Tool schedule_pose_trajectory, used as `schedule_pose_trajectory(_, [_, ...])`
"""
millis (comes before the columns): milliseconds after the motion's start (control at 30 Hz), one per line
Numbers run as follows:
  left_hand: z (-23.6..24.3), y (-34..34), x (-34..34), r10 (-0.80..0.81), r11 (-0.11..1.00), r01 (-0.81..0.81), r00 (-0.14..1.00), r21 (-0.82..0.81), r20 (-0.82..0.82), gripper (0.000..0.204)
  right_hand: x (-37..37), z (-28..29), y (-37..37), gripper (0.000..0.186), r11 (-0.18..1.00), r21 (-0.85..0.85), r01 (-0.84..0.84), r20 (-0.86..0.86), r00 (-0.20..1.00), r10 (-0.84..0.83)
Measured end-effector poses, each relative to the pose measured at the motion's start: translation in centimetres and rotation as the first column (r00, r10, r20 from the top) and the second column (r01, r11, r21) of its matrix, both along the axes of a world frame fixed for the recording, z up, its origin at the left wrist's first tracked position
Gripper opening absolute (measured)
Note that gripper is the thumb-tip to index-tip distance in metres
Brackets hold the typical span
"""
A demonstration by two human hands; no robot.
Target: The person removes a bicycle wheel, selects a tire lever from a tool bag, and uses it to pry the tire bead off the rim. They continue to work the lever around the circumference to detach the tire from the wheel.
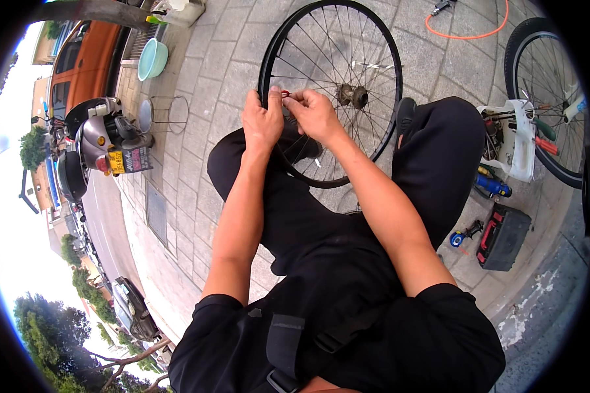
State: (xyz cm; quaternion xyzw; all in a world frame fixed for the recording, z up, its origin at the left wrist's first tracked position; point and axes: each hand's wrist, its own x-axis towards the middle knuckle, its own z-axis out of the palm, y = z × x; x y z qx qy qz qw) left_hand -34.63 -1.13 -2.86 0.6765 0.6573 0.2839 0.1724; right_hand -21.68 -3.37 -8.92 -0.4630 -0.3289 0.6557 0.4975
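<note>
A bicycle wheel without a tyre stands tilted between my legs, its black rim, thin spokes and greasy hub showing. My left hand is closed round the left side of the rim, thumb up. Just inside the rim my right hand pinches a small red tool at the spokes. It looks like a spoke wrench, mostly covered by fingers. Both thumbs come close together there. A twisted white strip lies across the spokes near the hub.
At right are another wheel with a tyre, a white plastic tub of tools, a black-and-red toolbox and a blue tape measure. An orange hose lies ahead. A scooter, basin and wire stool stand left.
</note>
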Motion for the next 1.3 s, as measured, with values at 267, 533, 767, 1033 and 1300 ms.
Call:
schedule_pose_trajectory(267, [1.2, -0.9, -0.4, -0.033, 0.974, 0.129, 0.896, -0.188, 0.442, 0.032, -0.2, 0.3, 0.4, 0.022, 0.87, 0.436, 0.232, 0.26, 0.893, -0.368])
schedule_pose_trajectory(533, [2.7, -2.8, -1.3, -0.053, 0.859, 0.266, 0.896, -0.437, 0.44, 0.058, 1.1, 0.8, 1.2, 0.023, 0.965, 0.122, 0.231, 0.089, 0.966, -0.243])
schedule_pose_trajectory(767, [4.2, -1.1, -3.0, 0.057, 0.821, 0.27, 0.838, -0.504, 0.543, 0.061, 3.2, 2.8, -0.4, 0.033, 0.997, -0.012, 0.077, 0.2, 0.977, -0.073])
schedule_pose_trajectory(1033, [2.6, -0.8, -3.0, -0.073, 0.916, 0.192, 0.943, -0.351, 0.325, 0.045, -0.1, 2.2, 0.2, 0.031, 0.995, 0.015, 0.101, 0.306, 0.947, -0.101])
schedule_pose_trajectory(1300, [0.6, -0.1, -3.9, -0.134, 0.949, 0.213, 0.94, -0.231, 0.315, 0.036, -0.4, 1.2, -0.3, 0.029, 0.933, 0.355, -0.056, 0.454, 0.883, -0.12])
